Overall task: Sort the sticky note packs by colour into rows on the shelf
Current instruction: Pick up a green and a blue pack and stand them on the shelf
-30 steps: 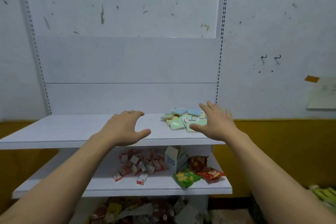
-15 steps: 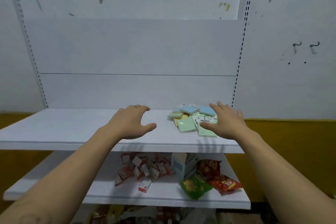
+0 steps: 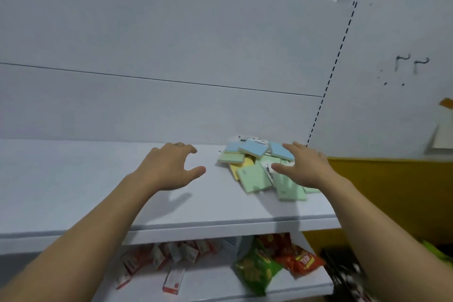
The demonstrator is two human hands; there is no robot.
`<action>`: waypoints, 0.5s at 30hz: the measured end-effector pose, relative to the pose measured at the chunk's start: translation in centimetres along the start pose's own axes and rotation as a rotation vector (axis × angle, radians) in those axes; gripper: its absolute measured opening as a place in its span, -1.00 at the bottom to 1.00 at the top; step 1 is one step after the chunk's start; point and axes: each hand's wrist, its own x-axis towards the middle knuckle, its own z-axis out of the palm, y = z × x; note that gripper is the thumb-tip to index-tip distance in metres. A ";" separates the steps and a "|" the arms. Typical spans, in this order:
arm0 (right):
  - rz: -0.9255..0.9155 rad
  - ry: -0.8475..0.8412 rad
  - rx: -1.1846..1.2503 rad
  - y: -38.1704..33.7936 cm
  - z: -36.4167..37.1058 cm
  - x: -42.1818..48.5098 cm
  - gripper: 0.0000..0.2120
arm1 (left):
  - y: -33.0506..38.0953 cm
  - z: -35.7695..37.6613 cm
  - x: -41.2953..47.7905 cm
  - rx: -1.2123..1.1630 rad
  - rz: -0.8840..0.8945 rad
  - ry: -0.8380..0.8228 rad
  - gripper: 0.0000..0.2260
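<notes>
The sticky note packs (image 3: 255,174) lie flat in a loose heap at the right end of the upper shelf (image 3: 73,191), blue ones at the back by the wall, green ones toward the front edge and a yellow one half buried between them. Each is skewed at its own angle, so the heap shares no long axis. The left hand (image 3: 169,169) hovers beside the heap, relaxed and grasping nothing, and the right hand (image 3: 306,169) spreads straight-fingered over the heap's right side, also grasping nothing.
</notes>
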 end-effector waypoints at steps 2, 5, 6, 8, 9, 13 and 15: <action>0.045 -0.023 0.002 0.4 1.0 1.0 -0.28 | -0.4 1.1 2.2 -0.016 0.009 -0.009 -0.47; 0.103 -0.067 0.031 1.6 2.0 2.3 -0.27 | 0.1 2.7 5.1 -0.040 0.016 -0.039 -0.48; 0.120 -0.069 0.043 2.0 2.2 2.9 -0.27 | 0.4 3.3 6.1 -0.040 0.018 -0.044 -0.47; 0.141 -0.063 0.069 2.7 2.4 4.3 -0.27 | 1.1 4.4 8.2 -0.047 0.017 -0.050 -0.46; 0.144 -0.061 0.087 3.1 2.6 5.2 -0.28 | 1.4 4.9 9.2 -0.052 0.012 -0.054 -0.45; 0.136 -0.051 0.145 4.6 3.5 8.6 -0.32 | 2.9 6.8 12.7 -0.048 -0.018 -0.091 -0.44; 0.154 -0.060 0.190 5.4 3.8 10.1 -0.31 | 3.5 7.5 14.1 -0.042 -0.046 -0.125 -0.42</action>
